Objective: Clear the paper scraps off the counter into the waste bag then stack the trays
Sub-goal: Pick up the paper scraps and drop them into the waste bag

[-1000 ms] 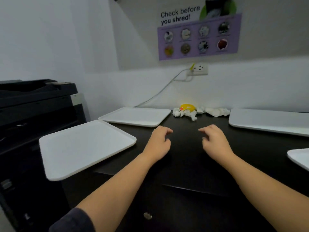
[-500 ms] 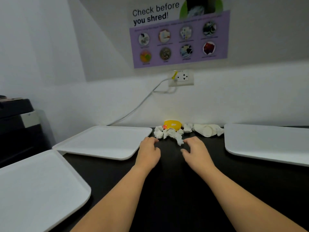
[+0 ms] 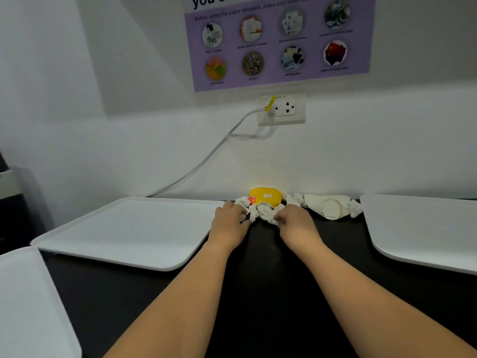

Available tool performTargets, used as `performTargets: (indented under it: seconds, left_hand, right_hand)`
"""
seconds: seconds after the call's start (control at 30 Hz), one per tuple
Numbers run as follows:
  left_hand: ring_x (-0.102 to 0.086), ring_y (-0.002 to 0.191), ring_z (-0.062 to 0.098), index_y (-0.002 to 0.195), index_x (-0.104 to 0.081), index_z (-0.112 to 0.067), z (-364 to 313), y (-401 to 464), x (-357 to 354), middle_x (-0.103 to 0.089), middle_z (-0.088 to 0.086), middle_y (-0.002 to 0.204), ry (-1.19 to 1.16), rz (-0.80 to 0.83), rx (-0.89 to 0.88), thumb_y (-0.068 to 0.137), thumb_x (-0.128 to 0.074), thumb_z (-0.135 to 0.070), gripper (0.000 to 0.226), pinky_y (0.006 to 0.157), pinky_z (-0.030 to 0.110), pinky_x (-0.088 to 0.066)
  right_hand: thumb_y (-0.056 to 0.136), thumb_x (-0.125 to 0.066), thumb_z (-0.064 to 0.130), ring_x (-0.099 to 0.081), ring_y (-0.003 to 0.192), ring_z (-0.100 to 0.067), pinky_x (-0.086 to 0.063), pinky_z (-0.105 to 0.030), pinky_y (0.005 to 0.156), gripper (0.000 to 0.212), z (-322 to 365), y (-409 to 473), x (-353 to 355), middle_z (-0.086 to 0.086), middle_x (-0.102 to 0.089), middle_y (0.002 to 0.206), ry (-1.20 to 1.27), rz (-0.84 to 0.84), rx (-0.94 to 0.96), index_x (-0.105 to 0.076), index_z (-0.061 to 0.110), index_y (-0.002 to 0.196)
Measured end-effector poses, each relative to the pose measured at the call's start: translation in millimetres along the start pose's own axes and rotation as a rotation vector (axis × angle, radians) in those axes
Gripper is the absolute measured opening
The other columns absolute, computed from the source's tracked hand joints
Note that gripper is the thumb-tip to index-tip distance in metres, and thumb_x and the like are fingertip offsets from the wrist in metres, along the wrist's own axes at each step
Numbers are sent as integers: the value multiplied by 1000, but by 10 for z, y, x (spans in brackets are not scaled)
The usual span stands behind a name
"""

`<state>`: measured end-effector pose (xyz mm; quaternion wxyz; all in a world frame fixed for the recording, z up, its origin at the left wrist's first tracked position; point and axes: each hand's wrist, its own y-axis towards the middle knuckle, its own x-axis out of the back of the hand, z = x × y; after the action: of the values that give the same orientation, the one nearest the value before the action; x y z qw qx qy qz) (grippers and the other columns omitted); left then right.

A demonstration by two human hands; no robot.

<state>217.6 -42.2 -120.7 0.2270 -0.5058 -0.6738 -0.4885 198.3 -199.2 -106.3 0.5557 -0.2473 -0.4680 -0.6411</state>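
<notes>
1. The left hand (image 3: 230,224) is lying knuckles-up on the black matte counter (image 3: 263,293), its fingers curling around the near-left clump of the crumpled white paper scraps (image 3: 260,211).
2. The right hand (image 3: 296,224) is lying just beside it, its fingertips pinching the near-right end of the same clump.
3. Just past both hands' fingertips, a crumpled yellow paper wrapper (image 3: 265,198) is sitting against the foot of the white wall (image 3: 129,151), touching the white scraps.
4. To the right of the right hand, a flattened off-white paper cup (image 3: 329,208) is lying among more white scraps, its far end reaching almost to the rounded corner of the right-hand flat white tray (image 3: 426,231).
5. The large flat white tray (image 3: 129,231) to the left of the left hand is lying with its right edge touching or nearly touching that hand's outer side; I cannot tell which.
6. A third white tray (image 3: 28,306) is lying nearer the person, left of the left forearm, its far corner meeting the large tray's near-left corner.
7. A strip of bare counter is running between the two forearms, widening toward the person, and a broader bare area is lying between the right forearm and the right-hand tray's near edge.
8. Above the scraps, a grey cable (image 3: 206,161) is running down the wall from a white wall socket (image 3: 282,111), under a purple poster (image 3: 278,42).
</notes>
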Motion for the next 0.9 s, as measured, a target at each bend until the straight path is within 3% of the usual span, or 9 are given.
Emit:
performTargets:
  seconds: [0.13, 0.3, 0.43, 0.67, 0.8, 0.9]
  left_hand:
    - [-47, 113, 23, 112, -59, -12, 35, -54, 26, -47, 7, 122, -122, -50, 19, 88, -50, -6, 26, 88, 23, -35]
    - [-48, 109, 25, 113, -56, -11, 5, -308, 161, -48, 10, 118, -231, -100, 39, 93, -49, -10, 22, 87, 24, -36]
    - [-52, 105, 20, 115, -56, -12, -6, -635, 360, -57, 7, 114, -266, -127, 75, 95, -48, -13, 21, 87, 27, -42]
    - [-52, 105, 16, 114, -56, -16, -161, -1414, 725, -55, -1, 112, -301, -154, 66, 95, -49, -12, 21, 94, 30, -44]
    - [-53, 105, 18, 111, -58, -15, -242, -1867, 907, -58, 0, 113, -351, -179, 57, 94, -51, -10, 20, 95, 32, -45]
    - [-54, 101, 15, 109, -59, -17, -297, -2209, 1060, -57, 0, 111, -398, -209, 69, 93, -52, -13, 18, 87, 23, -43]
  right_hand:
    - [82, -45, -8, -50, 111, -27, -45, -32, 90, 36, -2, -120, 85, -12, -54, 117, 84, -96, -70, -64, 3, 111]
    - [77, -42, -13, -51, 101, -28, -36, -22, 73, 40, 7, -369, 153, -14, -54, 110, 169, -259, -65, -67, 4, 104]
    - [82, -46, -12, -52, 103, -26, -38, -23, 79, 31, 42, -646, 236, -12, -54, 109, 322, -325, -122, -68, 2, 99]
    - [92, -52, 7, -51, 88, -11, -38, -22, 75, 14, 320, -1393, 444, -1, -52, 110, 549, -356, -163, -63, 9, 100]
    - [92, -53, 8, -54, 97, -13, -41, -24, 80, 12, 545, -1870, 531, 1, -56, 108, 666, -336, -131, -63, 12, 99]
    - [90, -54, 7, -48, 98, -5, -39, -20, 85, 15, 723, -2175, 556, 2, -57, 119, 710, -269, -108, -64, 10, 102]
